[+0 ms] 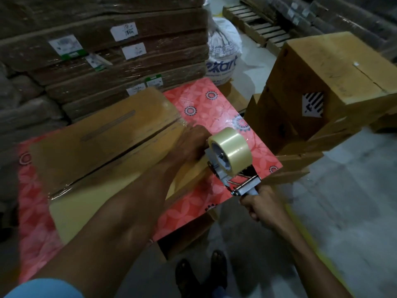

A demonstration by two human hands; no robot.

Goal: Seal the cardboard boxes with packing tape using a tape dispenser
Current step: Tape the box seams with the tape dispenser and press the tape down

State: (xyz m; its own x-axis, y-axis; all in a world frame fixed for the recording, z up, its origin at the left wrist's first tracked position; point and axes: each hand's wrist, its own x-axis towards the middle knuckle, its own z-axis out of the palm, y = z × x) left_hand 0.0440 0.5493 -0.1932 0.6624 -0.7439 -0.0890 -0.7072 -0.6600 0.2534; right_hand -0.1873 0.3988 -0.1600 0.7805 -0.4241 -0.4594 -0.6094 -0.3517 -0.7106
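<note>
Lying on a red flower-patterned table (217, 108) is a brown cardboard box (101, 151), its two top flaps closed and meeting in a long centre seam. Glossy clear tape (182, 123) shows at the seam's far right end. The left hand (193, 145) rests on the right end of the box, at the end of the seam; it is blurred, so I cannot tell how its fingers lie. Just right of it, the right hand (256, 203) grips the handle of a tape dispenser (234, 179), fingers curled tightly round it. The dispenser's roll of clear tape (231, 147) sits beside the left hand, over the table. Right of the table stands a stack of cardboard boxes (311, 93). Beyond it on the left are plastic-wrapped bundles (107, 50) with white labels, and a white sack (223, 52). Near the bottom edge, two sandalled feet (202, 274) stand on the floor.
</note>
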